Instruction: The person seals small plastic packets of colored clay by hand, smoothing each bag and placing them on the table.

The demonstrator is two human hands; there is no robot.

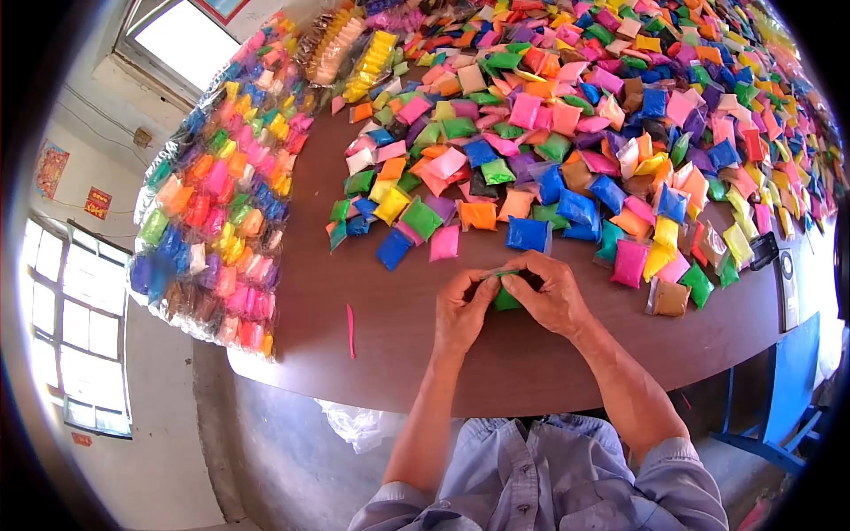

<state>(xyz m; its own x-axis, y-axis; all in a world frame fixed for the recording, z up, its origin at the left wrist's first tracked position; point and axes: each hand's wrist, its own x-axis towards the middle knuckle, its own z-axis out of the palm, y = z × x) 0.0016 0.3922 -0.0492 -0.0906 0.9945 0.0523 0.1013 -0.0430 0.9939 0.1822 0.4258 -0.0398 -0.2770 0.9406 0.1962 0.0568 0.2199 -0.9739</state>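
Note:
Between my two hands is a small green packet, pinched along its top edge. My left hand grips the packet's left side with thumb and fingers pressed together. On the other side, my right hand pinches the same edge, and the two thumbs come close to each other. Both hands are just over the brown table, near its front. Just beyond them lie a blue packet and an orange packet, part of a large loose pile of colorful packets.
Clear bags packed with colored packets line the table's left side. A thin pink strip lies left of my hands. At the right edge sits a black object, with a blue stool or frame below. Crumpled clear plastic is on the floor.

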